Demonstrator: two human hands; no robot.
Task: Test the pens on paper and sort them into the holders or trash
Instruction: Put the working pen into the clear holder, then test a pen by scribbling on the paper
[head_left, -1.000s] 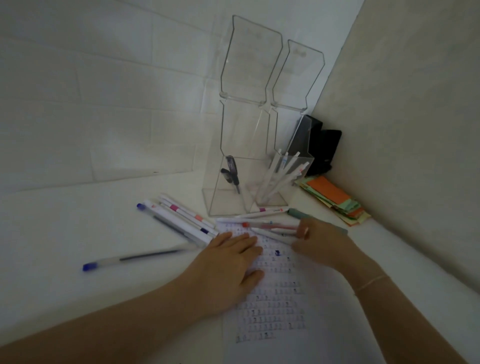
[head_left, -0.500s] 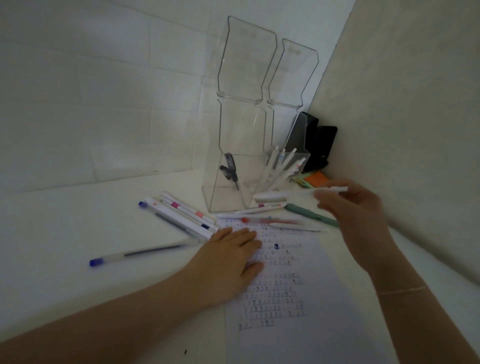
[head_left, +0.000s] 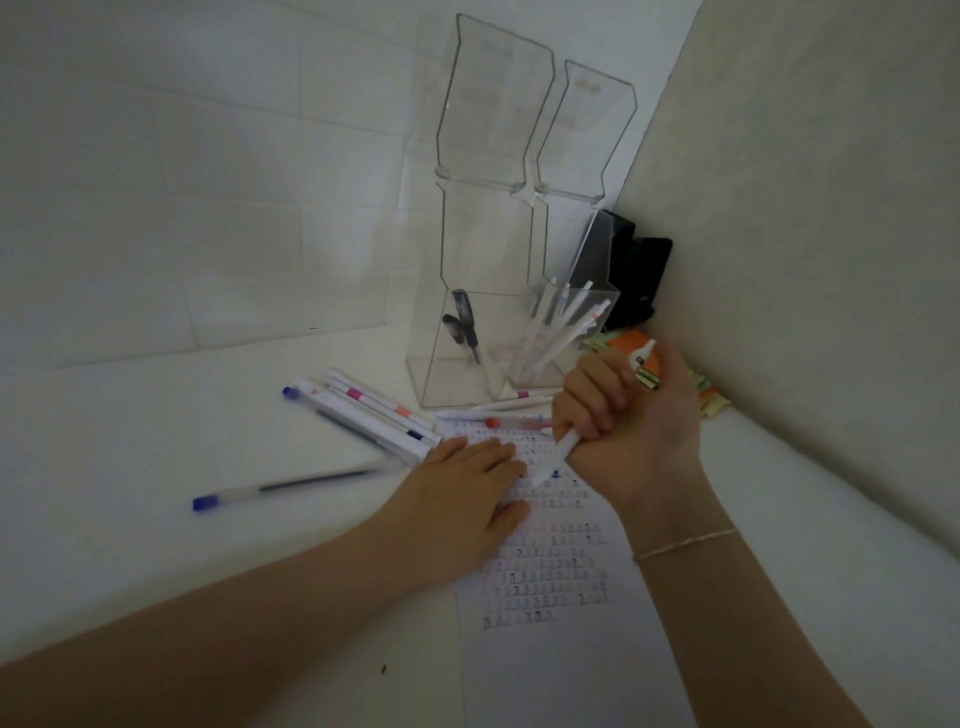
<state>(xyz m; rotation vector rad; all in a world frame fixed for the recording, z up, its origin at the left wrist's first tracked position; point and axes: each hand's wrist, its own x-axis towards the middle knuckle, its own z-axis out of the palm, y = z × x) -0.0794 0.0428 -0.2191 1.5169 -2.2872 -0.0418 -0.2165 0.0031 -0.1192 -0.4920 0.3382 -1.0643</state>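
Testing comes next; your right hand (head_left: 623, 415) grips the white pen (head_left: 558, 452), tip down over the paper (head_left: 545, 649) at six o'clock (left hand (head_left: 462, 499) pressing flat); lower and scribble.

I'm getting a dim, grey, low-contrast feed with soft, diffuse light and only faint shadows. The blue-capped pen (head_left: 291, 487) smears with motion blur (so do the pens in the right holder (head_left: 563, 332)). Wide-angle distortion bends the wall lines near the edges.
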